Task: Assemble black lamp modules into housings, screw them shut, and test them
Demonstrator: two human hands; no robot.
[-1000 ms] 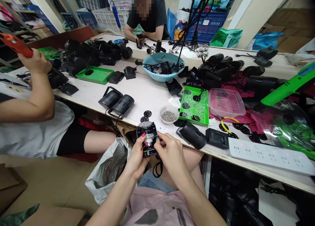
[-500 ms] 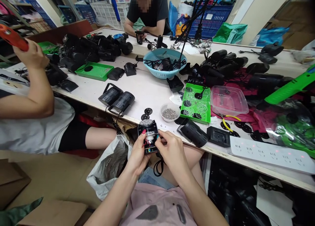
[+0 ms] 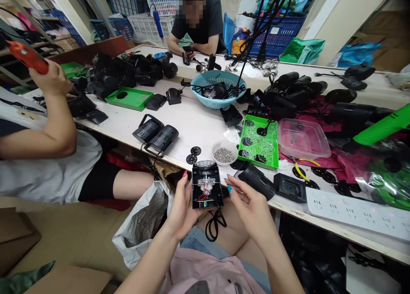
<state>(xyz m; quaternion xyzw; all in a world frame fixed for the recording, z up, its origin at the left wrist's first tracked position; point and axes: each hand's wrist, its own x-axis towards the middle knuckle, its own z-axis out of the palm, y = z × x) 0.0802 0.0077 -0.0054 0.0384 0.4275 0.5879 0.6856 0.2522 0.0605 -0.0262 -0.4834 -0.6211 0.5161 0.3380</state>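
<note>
My left hand point(image 3: 179, 206) grips a small open black lamp housing point(image 3: 206, 186) just in front of the table edge, over my lap. Inside it I see red and black wires, a white part and an LED face at its far end. Its black cord point(image 3: 215, 223) loops down below it. My right hand point(image 3: 251, 206) hovers just right of the housing with fingers spread, holding nothing. On the table just beyond it are a black housing point(image 3: 256, 181) and a black cover plate point(image 3: 290, 187). A small white bowl of metal screws point(image 3: 224, 153) stands just past the housing.
A green tray point(image 3: 260, 141) with black discs, a clear plastic tub point(image 3: 303, 138) and a white power strip point(image 3: 355, 211) lie to the right. A blue basket point(image 3: 218, 87) stands mid-table. One person sits at my left holding an orange tool point(image 3: 27, 57); another sits across. A white bag point(image 3: 144, 219) hangs by my knee.
My right hand has let go of the housing and drawn back to the right with fingers open. The left hand has lifted and turned the housing slightly rightward.
</note>
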